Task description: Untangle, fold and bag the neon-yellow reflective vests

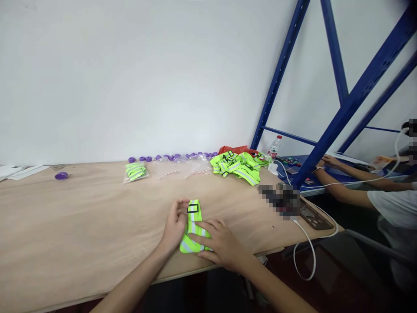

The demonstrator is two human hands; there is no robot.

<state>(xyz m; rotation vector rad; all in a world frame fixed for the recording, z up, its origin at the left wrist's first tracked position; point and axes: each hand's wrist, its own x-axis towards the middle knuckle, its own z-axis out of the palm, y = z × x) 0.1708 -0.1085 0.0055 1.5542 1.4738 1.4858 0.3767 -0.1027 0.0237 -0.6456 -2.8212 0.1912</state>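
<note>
A neon yellow-green reflective strap (193, 228) with a pale grey stripe lies folded on the wooden table near its front edge. Its black slide buckle (192, 208) sits at the upper end. My left hand (175, 224) is curled at the strap's left side, fingertips against the edge by the buckle. Across the lower right of the strap, my right hand (223, 245) lies flat with fingers spread, pressing on the folds and hiding part of them.
Behind are a bagged strap (135, 171), clear plastic bags (192, 165), a row of purple rolls (177, 156) and a heap of straps (237, 165). A blue rack post (325, 134), bottle (274, 148) and white cable (312, 256) stand right, beside a co-worker's arms (345, 182).
</note>
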